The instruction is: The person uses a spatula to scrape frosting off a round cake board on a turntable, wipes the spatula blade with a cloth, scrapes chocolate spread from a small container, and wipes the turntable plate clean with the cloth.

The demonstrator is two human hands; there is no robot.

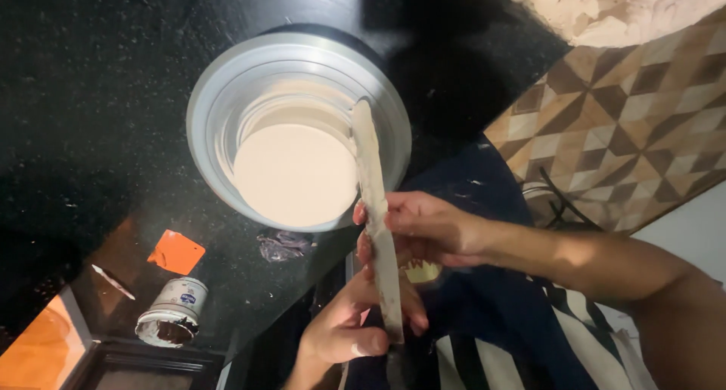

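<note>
Both hands hold a long flat batter-smeared blade (pixel 378 231) at frame centre. The left hand (pixel 352 322), low in the frame, has its fingers closed round the handle end; the right hand (pixel 423 227) pinches the blade midway, likely to wipe it. Its long axis runs nearly vertical in the frame, tip resting over the rim of a steel pot (pixel 219 80) of pale batter (pixel 295 174) on the black table (pixel 91 72).

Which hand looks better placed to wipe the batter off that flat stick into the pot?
Probably the right hand: its fingers pinch the coated stick mid-length, close to the pot. The left hand grips the lower end, steadying it.
</note>
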